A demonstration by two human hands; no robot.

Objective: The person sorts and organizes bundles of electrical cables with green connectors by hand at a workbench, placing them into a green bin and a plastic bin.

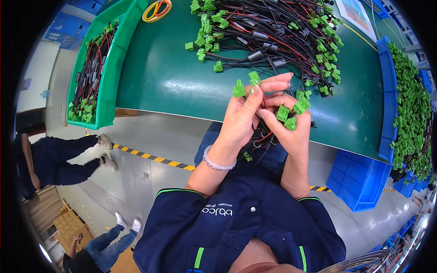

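**Hands gripping green connectors over the bench edge**

The left hand (243, 111) pinches small green plastic plug connectors (246, 83) between fingers and thumb. The right hand (287, 120) closes around more connectors (291, 113) on black and red wires (261, 139), above the dark green tabletop (154, 77).

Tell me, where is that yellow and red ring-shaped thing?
In the head view, the yellow and red ring lies at the far left of the green table, beside the top corner of the green bin.
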